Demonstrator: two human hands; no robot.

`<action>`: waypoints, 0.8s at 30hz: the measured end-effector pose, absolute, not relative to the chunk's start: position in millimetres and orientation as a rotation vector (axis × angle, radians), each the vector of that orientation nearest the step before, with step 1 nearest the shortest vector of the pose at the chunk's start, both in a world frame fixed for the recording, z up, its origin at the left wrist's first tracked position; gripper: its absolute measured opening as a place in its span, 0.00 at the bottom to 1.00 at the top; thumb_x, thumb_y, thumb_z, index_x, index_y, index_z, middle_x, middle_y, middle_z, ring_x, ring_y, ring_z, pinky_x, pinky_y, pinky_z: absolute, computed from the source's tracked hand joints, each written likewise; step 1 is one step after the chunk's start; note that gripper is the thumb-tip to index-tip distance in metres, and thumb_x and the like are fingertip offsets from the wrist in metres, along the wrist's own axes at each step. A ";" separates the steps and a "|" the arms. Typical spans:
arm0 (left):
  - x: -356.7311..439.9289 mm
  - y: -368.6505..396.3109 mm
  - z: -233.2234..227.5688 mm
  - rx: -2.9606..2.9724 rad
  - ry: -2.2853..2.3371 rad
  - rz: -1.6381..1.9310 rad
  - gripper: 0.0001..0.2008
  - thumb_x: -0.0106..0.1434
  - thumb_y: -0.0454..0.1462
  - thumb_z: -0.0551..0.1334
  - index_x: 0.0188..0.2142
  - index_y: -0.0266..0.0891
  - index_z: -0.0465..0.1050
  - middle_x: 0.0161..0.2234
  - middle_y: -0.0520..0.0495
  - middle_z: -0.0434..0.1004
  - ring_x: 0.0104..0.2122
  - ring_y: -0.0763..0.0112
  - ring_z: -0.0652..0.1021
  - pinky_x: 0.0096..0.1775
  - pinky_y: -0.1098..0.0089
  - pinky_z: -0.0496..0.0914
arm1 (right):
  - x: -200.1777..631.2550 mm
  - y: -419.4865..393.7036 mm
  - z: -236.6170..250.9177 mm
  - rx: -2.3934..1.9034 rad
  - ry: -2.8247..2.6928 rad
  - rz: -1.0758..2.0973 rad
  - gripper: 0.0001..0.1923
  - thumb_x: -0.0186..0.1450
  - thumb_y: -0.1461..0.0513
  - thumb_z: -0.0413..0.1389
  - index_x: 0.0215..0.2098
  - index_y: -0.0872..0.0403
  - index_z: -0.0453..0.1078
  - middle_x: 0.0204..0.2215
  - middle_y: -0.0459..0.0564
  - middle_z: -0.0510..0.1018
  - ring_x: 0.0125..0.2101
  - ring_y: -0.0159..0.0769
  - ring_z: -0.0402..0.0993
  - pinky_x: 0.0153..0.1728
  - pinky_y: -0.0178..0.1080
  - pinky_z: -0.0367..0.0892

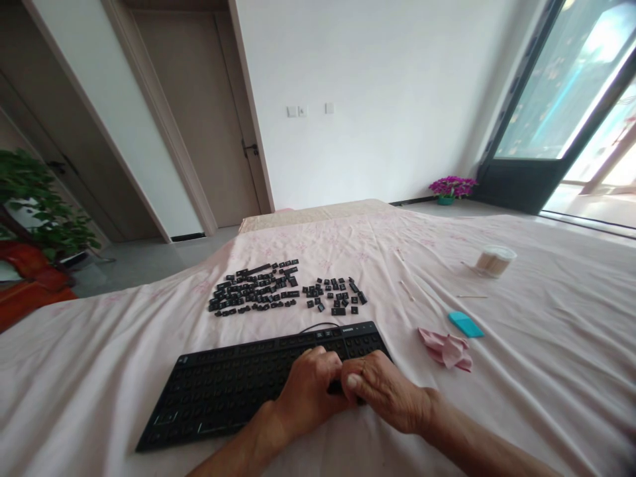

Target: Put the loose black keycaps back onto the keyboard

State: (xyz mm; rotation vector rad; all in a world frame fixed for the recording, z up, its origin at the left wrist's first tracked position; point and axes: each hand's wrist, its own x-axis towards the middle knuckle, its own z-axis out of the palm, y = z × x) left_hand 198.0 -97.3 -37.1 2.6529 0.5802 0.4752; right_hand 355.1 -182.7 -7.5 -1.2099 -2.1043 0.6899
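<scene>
A black keyboard [233, 377] with its keycaps off lies at a slant on the pink cloth. Over its right part my left hand [311, 384] is closed, fingers curled down. My right hand [382, 387] meets it there, also closed, with its thumb bent inward. Whatever the fingertips grip is hidden between the two hands. Beyond the keyboard, loose black keycaps [253, 289] are laid out in rough rows, and a smaller group of keycaps [332, 295] lies to their right.
To the right lie a crumpled pink cloth [450, 349], a blue flat piece [466, 324] and a few cotton swabs [407, 290]. A clear tub of cotton swabs [495, 260] stands farther back. Pink bedding-like fabric [536, 397] covers the surface in folds.
</scene>
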 end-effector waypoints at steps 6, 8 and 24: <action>194.5 -96.6 -33.9 2.574 0.615 0.392 0.10 0.53 0.45 0.68 0.26 0.41 0.73 0.29 0.53 0.75 0.32 0.69 0.71 0.36 0.68 0.60 | 354.7 -179.2 -4.9 -1.227 -1.899 0.794 0.30 0.72 0.48 0.34 0.23 0.55 0.65 0.22 0.45 0.68 0.25 0.29 0.64 0.32 0.32 0.60; 193.2 -96.4 -28.8 2.522 0.586 0.365 0.09 0.51 0.43 0.70 0.29 0.43 0.74 0.30 0.54 0.75 0.34 0.68 0.71 0.38 0.69 0.61 | 357.1 -178.8 -8.3 -1.262 -1.783 0.822 0.32 0.72 0.48 0.34 0.21 0.55 0.66 0.21 0.44 0.67 0.24 0.28 0.64 0.31 0.32 0.60; 191.8 -91.9 -32.9 2.528 0.491 0.364 0.08 0.58 0.41 0.65 0.27 0.40 0.72 0.28 0.53 0.72 0.31 0.70 0.69 0.35 0.69 0.59 | 356.4 -179.7 -14.2 -1.240 -2.049 0.701 0.28 0.73 0.50 0.32 0.26 0.54 0.63 0.24 0.46 0.71 0.26 0.29 0.66 0.32 0.33 0.59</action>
